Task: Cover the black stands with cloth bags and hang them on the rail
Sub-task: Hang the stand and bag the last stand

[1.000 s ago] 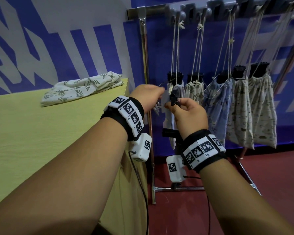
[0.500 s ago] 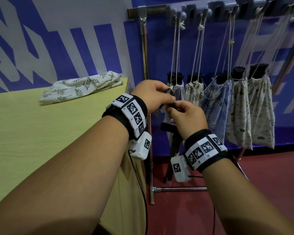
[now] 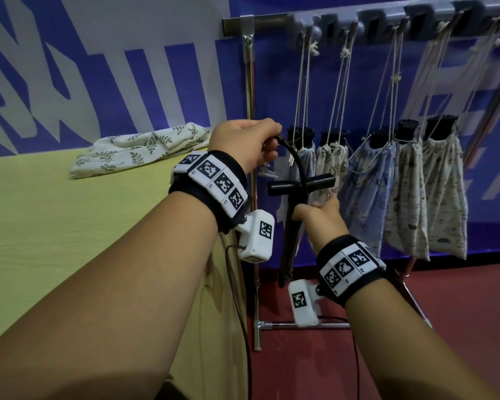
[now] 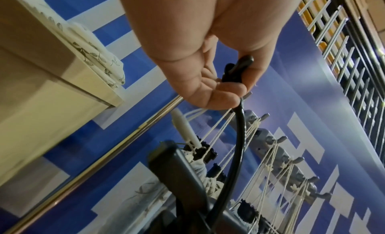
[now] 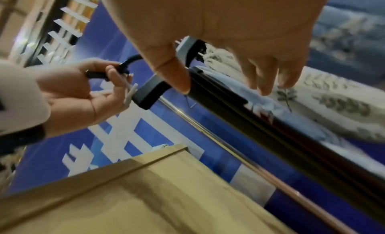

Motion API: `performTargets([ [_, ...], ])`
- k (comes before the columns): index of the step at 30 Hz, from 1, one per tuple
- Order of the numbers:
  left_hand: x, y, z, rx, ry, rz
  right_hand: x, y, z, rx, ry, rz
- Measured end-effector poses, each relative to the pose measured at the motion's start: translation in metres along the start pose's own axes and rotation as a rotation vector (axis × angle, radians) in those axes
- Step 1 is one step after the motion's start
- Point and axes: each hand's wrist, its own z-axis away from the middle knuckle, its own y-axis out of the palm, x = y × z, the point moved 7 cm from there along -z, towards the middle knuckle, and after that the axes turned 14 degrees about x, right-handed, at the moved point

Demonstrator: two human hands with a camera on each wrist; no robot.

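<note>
A black stand [image 3: 290, 226] with a T-shaped crossbar and a thin black hose [image 3: 298, 163] hangs off the floor in front of the rail's left post. My left hand [image 3: 272, 142] grips the hose's end fitting [image 4: 237, 68], and some white cords run through the same fingers. Just under the crossbar is my right hand [image 3: 315, 207]. Its thumb [image 5: 177, 76] touches the stand's tube [image 5: 250, 109] while its fingers are spread loosely on the far side. No bag covers this stand. Several bagged stands [image 3: 367, 192] hang by strings from the rail [image 3: 272, 23].
Folded leaf-print cloth bags [image 3: 139, 148] lie at the back of the yellow-green table [image 3: 70, 226] on my left. The rail's chrome post [image 3: 250, 111] stands against the table's corner. Grey hooks [image 3: 315, 33] line the rail. Red floor lies below.
My hands, which met at the hose tip, have parted. The left has lifted the hose end up. The right has dropped to the tube under the crossbar and loosened its fingers.
</note>
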Motion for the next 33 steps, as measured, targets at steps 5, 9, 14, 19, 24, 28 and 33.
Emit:
performTargets([
  [5,0.006,-0.009,-0.002,-0.038,-0.037,0.074,0.0,0.012,-0.003,0.06,-0.027,0.287],
  [9,0.012,-0.028,-0.009,-0.128,-0.088,-0.196,0.012,0.013,0.0,0.043,-0.104,0.163],
  [14,0.019,-0.032,-0.013,-0.126,-0.166,-0.379,0.033,0.017,0.01,0.103,-0.244,-0.018],
  [19,0.039,-0.023,-0.008,-0.023,-0.299,-0.41,0.046,0.017,0.015,0.16,-0.302,-0.062],
  [24,0.041,-0.016,-0.004,-0.017,-0.31,-0.343,0.05,0.019,0.015,0.154,-0.275,-0.078],
  [28,0.035,-0.022,-0.004,-0.06,-0.262,-0.362,0.053,0.017,0.014,0.139,-0.27,-0.051],
  [33,0.019,-0.03,-0.006,-0.121,-0.213,-0.318,0.067,0.021,0.014,0.115,-0.296,0.067],
])
